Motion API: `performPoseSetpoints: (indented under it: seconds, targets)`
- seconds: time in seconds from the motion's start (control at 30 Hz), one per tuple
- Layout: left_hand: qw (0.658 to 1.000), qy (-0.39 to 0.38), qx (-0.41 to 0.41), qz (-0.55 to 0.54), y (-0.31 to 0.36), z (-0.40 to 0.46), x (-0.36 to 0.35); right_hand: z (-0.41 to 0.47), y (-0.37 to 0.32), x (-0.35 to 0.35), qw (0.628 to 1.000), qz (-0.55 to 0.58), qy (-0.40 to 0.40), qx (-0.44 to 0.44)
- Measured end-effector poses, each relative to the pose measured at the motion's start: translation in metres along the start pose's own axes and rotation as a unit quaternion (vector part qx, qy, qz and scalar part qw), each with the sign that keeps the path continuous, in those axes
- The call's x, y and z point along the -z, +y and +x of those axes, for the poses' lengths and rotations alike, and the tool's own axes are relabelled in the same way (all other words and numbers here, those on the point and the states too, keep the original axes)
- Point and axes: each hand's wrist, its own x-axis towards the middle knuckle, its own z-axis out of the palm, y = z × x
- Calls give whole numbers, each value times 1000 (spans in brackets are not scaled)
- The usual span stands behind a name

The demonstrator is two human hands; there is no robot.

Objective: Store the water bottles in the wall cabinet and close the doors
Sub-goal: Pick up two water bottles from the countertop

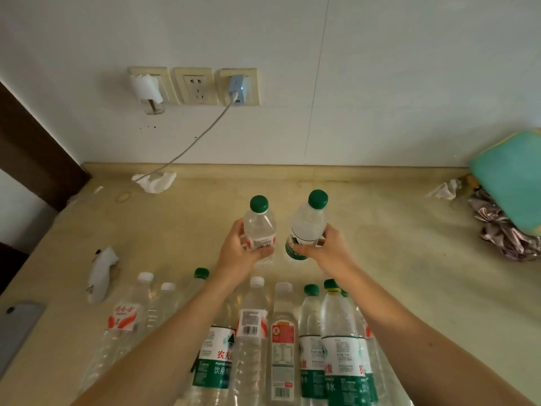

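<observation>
two green-capped bottles [260,230] held upright, others standing

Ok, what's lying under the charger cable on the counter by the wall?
A crumpled white tissue lies on the counter where the charger cable comes down. The cable's end is hidden in the tissue's folds.

The standing bottles [292,347] along the desk's near edge are cut off by the frame bottom; the forearms hide several. A teal object [509,177] at the right edge is cropped.
</observation>
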Motion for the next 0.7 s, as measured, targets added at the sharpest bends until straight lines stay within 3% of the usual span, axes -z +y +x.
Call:
performPoseSetpoints:
  seconds: [0.33, 0.7]
  targets:
    - [983, 6, -174, -52, 142, -29, 29, -61, -96, 37, 983, 73, 101, 135]
    - [917, -8, -386, -103, 360, -86, 71, -142, -284, 105, 901, 123, 156, 385]
